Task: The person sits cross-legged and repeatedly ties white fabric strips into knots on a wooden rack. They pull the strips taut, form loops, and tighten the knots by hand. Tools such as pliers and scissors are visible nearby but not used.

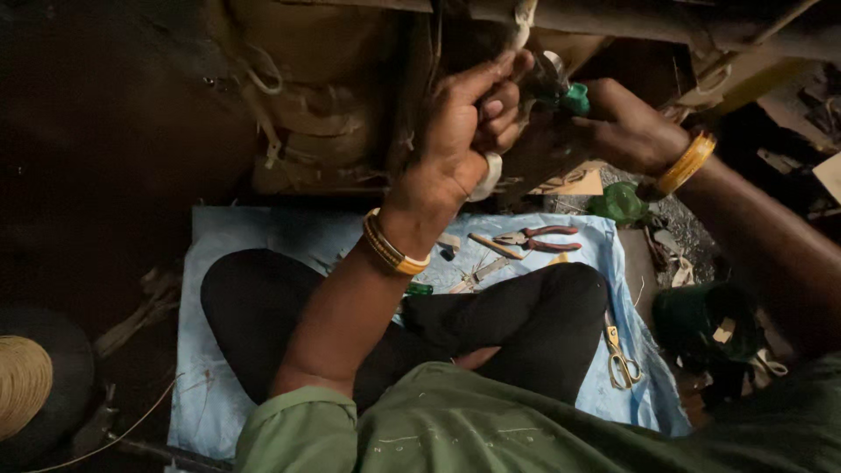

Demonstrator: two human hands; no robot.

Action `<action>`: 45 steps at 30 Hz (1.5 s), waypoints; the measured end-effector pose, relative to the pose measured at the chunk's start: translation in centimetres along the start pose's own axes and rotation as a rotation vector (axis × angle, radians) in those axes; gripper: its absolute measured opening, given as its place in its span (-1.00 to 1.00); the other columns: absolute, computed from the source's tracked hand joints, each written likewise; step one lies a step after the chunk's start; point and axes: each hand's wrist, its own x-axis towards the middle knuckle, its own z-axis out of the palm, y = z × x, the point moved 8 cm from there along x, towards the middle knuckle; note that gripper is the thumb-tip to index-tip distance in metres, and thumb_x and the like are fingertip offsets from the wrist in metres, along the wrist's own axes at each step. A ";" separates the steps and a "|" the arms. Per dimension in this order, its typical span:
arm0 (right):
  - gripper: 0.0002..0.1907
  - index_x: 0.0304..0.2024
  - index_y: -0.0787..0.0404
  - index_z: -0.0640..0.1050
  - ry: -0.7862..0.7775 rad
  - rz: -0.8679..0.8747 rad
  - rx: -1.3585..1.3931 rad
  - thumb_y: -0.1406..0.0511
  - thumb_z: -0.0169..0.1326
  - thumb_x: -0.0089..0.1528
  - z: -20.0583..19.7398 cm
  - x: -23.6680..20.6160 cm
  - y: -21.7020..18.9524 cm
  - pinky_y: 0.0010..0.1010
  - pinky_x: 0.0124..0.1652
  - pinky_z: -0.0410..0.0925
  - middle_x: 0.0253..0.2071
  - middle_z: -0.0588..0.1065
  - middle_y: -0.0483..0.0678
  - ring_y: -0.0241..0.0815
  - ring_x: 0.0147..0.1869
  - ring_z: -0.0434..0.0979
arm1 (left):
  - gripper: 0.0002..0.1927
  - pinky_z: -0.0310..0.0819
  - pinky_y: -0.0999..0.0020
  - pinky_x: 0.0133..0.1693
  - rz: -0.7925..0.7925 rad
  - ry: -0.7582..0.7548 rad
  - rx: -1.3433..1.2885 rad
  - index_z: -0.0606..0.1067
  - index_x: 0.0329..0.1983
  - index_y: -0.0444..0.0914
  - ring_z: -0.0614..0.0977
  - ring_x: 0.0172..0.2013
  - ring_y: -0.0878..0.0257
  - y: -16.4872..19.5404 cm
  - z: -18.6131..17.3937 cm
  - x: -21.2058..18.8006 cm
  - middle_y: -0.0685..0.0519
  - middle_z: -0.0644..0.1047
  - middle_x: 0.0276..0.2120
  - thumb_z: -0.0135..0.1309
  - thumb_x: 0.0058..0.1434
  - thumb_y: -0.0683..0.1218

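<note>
My left hand (469, 118) is raised in front of me, fingers curled around a pale strip of cord (523, 19) that hangs from a dark frame above. A white tape wraps one of its fingers. My right hand (624, 131) is closed on a green-handled tool (574, 98) whose metal end meets the cord just right of the left fingers. Both wrists carry gold bangles. I sit cross-legged in black trousers on a light blue sheet (210, 254).
On the sheet lie red-handled pliers (543, 238), a small flat wooden piece and other small tools, and yellow-handled scissors (620, 357) at the right. A green crumpled object (618, 203) sits beyond. A spool of tan cord (19, 385) is at the far left.
</note>
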 end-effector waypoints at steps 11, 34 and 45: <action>-0.74 0.04 0.34 0.54 -0.016 -0.106 -0.168 0.37 0.03 0.32 -0.3 -0.1 -5.3 -0.17 -0.03 0.48 -0.14 0.62 0.10 -0.05 -0.05 0.64 | -0.75 -0.04 0.47 -0.54 -0.036 -0.019 -0.012 0.53 -0.10 -0.34 0.10 -0.64 0.46 -0.1 0.7 -0.4 0.26 0.20 -0.63 0.00 0.47 -0.04; -0.75 -0.02 0.30 0.58 -0.059 0.008 -0.737 0.28 0.11 0.32 0.3 2.9 3.8 -0.19 -0.35 0.51 -0.33 0.58 0.16 0.04 -0.38 0.63 | -0.77 0.02 0.44 -0.60 -0.016 0.094 0.112 0.45 -0.37 -0.21 0.15 -0.69 0.46 -0.6 -2.5 -1.5 0.27 0.23 -0.66 0.09 0.37 -0.02; -0.50 0.28 0.38 0.39 0.072 -0.583 0.261 0.30 0.13 0.33 8.4 -4.1 -6.7 -0.22 0.23 0.39 0.27 0.48 0.17 -0.07 0.32 0.48 | -0.87 0.54 0.41 -0.01 0.600 -0.143 0.556 0.52 0.02 -0.28 0.63 -0.11 0.34 4.9 2.7 -8.8 0.03 0.60 -0.14 -0.04 0.59 -0.16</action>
